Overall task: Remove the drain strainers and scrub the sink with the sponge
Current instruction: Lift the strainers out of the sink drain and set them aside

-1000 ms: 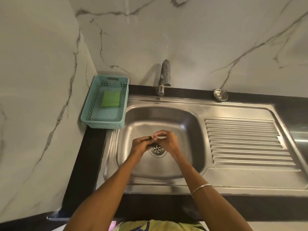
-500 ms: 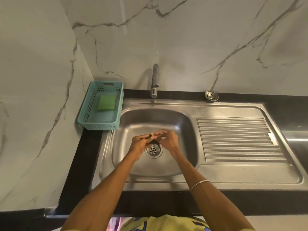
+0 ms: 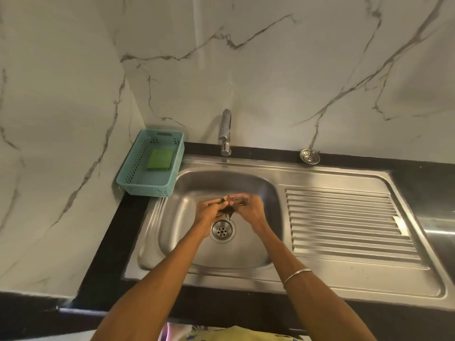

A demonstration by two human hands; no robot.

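- Head view shows my left hand [image 3: 208,210] and right hand [image 3: 251,209] meeting low over the basin, fingertips pinched together on a small dark part [image 3: 227,209] with a thin metal pin sticking out toward the right; I cannot tell exactly what it is, though I'd guess it belongs to the drain fitting.
- Risk one: the piece hangs just above the open drain [image 3: 222,230], so a slipped pinch could drop it onto the perforated plate, where it may lodge.
- Risk two: dark bits dangle from it and could drip into the sink [image 3: 256,185].
- One strainer [image 3: 309,156] already sits on the black ledge behind the draining board [image 3: 344,222], well apart from the hands.
- Sponge [image 3: 159,159], green, lies in the teal basket [image 3: 130,178] at the basin's left corner, untouched; scrubbing looks not yet begun.
- Tap [image 3: 225,131] stands behind the basin with no water running.
- Steel looks smooth and slick; black counter [image 3: 105,254] frames it, and marble-veined walls [image 3: 61,94] close the corner.
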